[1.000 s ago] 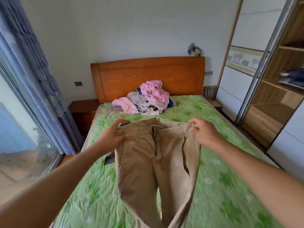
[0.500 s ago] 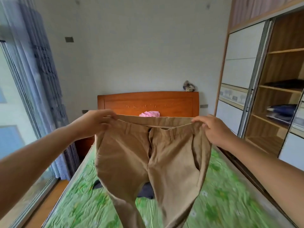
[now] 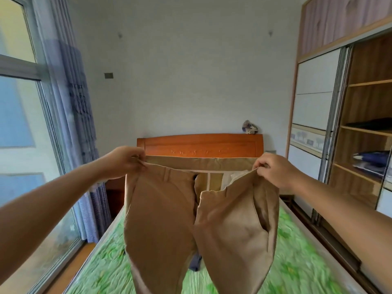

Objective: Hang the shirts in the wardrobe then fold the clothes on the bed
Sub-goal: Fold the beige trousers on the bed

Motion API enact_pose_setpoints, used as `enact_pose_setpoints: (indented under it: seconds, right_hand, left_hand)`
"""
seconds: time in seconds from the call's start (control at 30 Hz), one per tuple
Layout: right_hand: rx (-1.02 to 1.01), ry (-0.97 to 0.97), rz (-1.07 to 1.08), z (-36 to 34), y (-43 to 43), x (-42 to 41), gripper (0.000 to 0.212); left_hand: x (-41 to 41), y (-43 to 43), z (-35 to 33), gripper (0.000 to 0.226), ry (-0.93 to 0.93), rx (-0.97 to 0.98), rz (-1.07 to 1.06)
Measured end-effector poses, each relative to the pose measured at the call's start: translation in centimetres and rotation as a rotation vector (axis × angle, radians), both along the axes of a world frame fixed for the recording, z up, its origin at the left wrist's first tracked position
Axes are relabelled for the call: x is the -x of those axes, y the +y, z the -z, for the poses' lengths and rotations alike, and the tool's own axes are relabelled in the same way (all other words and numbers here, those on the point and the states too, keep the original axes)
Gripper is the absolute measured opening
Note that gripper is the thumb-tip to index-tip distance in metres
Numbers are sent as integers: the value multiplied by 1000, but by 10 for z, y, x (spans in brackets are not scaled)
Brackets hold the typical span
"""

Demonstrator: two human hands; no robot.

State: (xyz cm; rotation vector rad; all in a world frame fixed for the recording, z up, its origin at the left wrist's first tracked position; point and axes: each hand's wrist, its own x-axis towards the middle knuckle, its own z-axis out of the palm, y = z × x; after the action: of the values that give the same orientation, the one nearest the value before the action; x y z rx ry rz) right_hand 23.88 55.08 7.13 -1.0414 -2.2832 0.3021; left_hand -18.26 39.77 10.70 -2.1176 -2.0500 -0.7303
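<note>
A pair of tan trousers (image 3: pixel 165 219) hangs in the air in front of me, above the bed with the green flowered cover (image 3: pixel 297 264). My left hand (image 3: pixel 125 161) pinches the waistband at its left end and my right hand (image 3: pixel 273 170) pinches it at the right end. The fly is open and the waist is spread wide between my hands. The legs drop out of view at the bottom. A dark garment (image 3: pixel 196 263) lies on the bed behind the trousers. The trousers hide the pile of clothes by the headboard.
The orange wooden headboard (image 3: pixel 199 145) stands at the far wall. The wardrobe (image 3: pixel 369 107) on the right is open, with folded dark clothes (image 3: pixel 371 160) on its shelves. A window and a blue curtain (image 3: pixel 72 115) fill the left side.
I have lifted the trousers from the bed up to chest height and pulled the waistband wider. My view has tilted upward, so the pile of clothes is now hidden.
</note>
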Motion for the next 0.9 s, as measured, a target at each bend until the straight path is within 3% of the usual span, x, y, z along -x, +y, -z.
enact_pose_setpoints:
  seconds: [0.07, 0.13, 0.27, 0.53, 0.67, 0.8, 0.9]
  right_hand:
    - [-41, -45, -24, -2, -2, -1, 6]
    - [-102, -28, -17, -5, 1, 0, 15]
    - [-163, 184, 18, -15, 4, 2, 25]
    - [-63, 368, -15, -37, 10, 6, 26]
    - [-11, 480, -40, -51, 12, 7, 25]
    - [133, 676, -171, -77, 15, 2, 25]
    - [136, 740, -170, -97, 20, 4, 24]
  left_hand:
    - [-1, -5, -3, 19, -34, -35, -4]
    - [-1, -10, -7, 21, -68, -55, -18]
    - [3, -15, -15, 24, -153, -75, -35]
    - [19, -18, -27, 33, -308, -230, -71]
    - [18, -19, -36, 27, -335, -311, -70]
    - [11, -25, -60, 25, -525, -389, 13]
    - [8, -26, -79, 23, -509, -440, -12]
